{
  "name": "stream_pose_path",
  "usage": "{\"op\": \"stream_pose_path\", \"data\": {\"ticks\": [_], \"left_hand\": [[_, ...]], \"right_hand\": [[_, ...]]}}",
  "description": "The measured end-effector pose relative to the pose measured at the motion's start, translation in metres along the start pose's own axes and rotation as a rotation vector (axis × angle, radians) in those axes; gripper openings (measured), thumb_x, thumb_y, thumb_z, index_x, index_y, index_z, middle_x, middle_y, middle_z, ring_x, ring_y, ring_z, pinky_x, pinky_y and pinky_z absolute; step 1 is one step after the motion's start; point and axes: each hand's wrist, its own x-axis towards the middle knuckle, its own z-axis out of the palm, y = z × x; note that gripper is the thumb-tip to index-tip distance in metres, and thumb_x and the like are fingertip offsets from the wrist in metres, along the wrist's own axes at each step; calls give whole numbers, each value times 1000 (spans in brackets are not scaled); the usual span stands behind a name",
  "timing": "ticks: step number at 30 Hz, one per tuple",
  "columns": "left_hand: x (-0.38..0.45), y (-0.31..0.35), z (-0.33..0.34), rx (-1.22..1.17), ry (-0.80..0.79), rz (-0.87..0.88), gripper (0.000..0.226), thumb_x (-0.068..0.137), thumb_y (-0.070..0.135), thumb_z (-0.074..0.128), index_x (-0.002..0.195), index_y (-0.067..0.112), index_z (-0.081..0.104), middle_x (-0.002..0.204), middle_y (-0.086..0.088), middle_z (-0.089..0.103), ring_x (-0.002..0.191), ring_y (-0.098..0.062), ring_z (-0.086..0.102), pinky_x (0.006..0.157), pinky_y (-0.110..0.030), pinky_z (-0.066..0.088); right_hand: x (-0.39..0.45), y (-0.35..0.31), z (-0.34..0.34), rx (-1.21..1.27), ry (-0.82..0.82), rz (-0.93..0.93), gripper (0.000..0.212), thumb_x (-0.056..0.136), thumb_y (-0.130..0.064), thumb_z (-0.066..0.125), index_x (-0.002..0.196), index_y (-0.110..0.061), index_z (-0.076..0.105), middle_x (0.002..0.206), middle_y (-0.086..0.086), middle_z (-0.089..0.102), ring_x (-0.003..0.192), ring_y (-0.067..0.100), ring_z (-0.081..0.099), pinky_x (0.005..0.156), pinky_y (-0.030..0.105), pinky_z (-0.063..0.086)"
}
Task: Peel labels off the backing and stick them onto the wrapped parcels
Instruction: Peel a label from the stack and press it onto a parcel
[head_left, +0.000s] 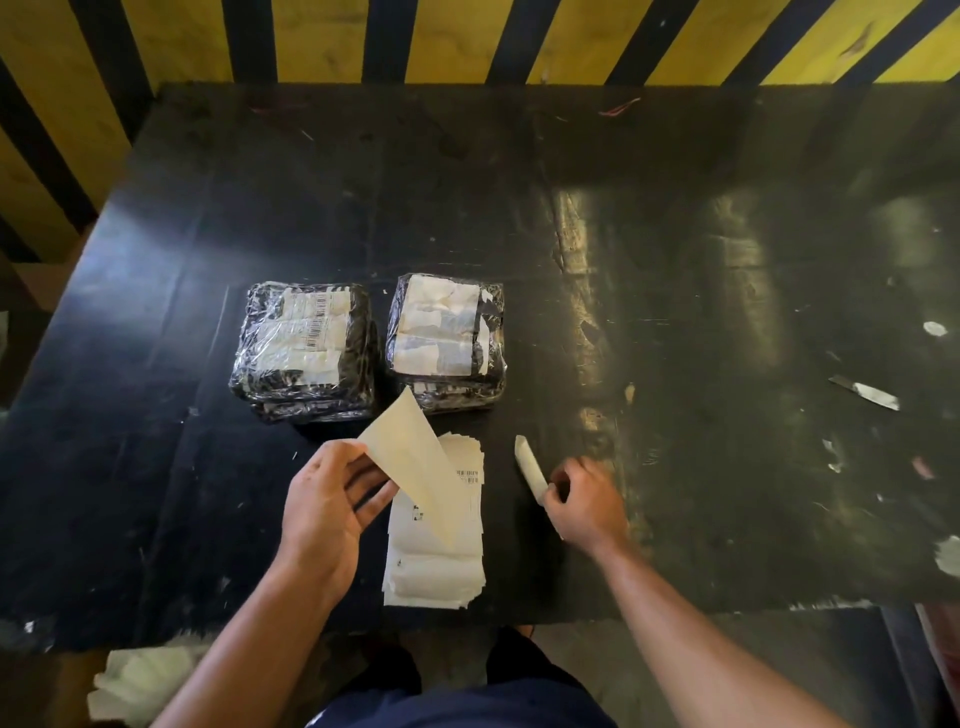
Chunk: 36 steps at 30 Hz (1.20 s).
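Two stacks of plastic-wrapped parcels stand side by side on the black table (675, 249): the left stack (304, 348) and the right stack (448, 340), each with white labels showing on top. A pile of label sheets (441, 545) lies in front of them near the table's front edge. My left hand (327, 514) pinches a cream backing sheet (415, 457) by its corner, lifted over the pile. To the right of the pile, my right hand (587, 504) holds a curled white label (531, 470) just above the table.
Scraps of white paper lie on the table's right side (875, 395) and at its right edge (950, 556). Crumpled backing sheets (140, 680) are heaped on the floor at lower left. A yellow and black striped wall (467, 36) stands behind the table.
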Motion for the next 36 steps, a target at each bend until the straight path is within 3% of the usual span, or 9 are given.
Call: {"op": "stream_pose_path", "data": {"ticks": [4, 7, 10, 17, 22, 27, 30, 33, 36], "left_hand": [[-2, -1, 7, -11, -18, -12, 16, 106, 15, 51, 102, 10, 66, 103, -10, 82, 87, -19, 79, 72, -31, 61], [-3, 0, 12, -27, -24, -27, 16, 107, 16, 52, 109, 7, 65, 104, -10, 81, 91, -20, 80, 71, -31, 62], [-3, 2, 17, -55, -17, -51, 17, 106, 15, 54, 113, 4, 65, 105, -13, 81, 92, -21, 80, 71, -31, 63], [-6, 6, 22, -111, -10, -61, 20, 105, 15, 54, 115, 2, 66, 106, -15, 80, 90, -21, 80, 66, -27, 62], [-8, 9, 21, -166, -9, -76, 20, 104, 14, 56, 114, 1, 67, 108, -18, 79, 94, -24, 79, 67, -28, 62], [-10, 13, 14, -179, -92, -84, 26, 104, 29, 57, 109, 8, 70, 107, -14, 79, 100, -26, 79, 84, -36, 61], [-4, 19, 4, -146, -98, -27, 37, 103, 43, 57, 117, 11, 69, 112, -12, 79, 105, -27, 77, 93, -42, 59], [8, 21, -4, 145, 3, 125, 15, 101, 28, 67, 110, 17, 72, 112, -8, 77, 108, -24, 75, 88, -34, 57], [12, 22, -3, 278, -82, 101, 15, 99, 30, 70, 112, 23, 73, 112, -1, 77, 106, -17, 74, 89, -30, 58]], "right_hand": [[-11, 0, -10, 38, 59, 25, 29, 89, -25, 65, 115, -15, 72, 110, 1, 70, 109, 22, 64, 93, 39, 55], [-25, -21, -28, 176, 221, -58, 20, 91, -26, 64, 108, -18, 71, 100, -5, 67, 97, 17, 63, 86, 43, 56], [-42, -68, -55, 305, 374, -266, 14, 92, -32, 61, 95, -21, 68, 90, -10, 63, 87, 11, 56, 80, 37, 50], [-59, -143, -70, 158, 385, -604, 27, 83, -40, 77, 89, -16, 66, 85, -4, 61, 82, 19, 55, 72, 36, 40], [-56, -151, -64, 48, 454, -635, 10, 87, -20, 70, 82, -15, 63, 80, -1, 59, 77, 24, 54, 69, 41, 42], [-50, -152, -68, 257, 384, -447, 11, 86, -17, 74, 80, -21, 65, 78, -11, 64, 76, 12, 58, 72, 36, 45], [-37, -146, -77, 678, 279, -158, 16, 85, -10, 79, 76, -20, 71, 73, -10, 70, 68, 7, 63, 67, 25, 51], [-24, -139, -91, 1167, 54, 176, 12, 85, -7, 82, 79, -15, 76, 82, 4, 76, 74, 15, 62, 68, 29, 50], [-20, -138, -100, 1392, -93, 352, 12, 87, -6, 79, 79, -14, 74, 91, 9, 78, 77, 19, 59, 63, 27, 45]]}}
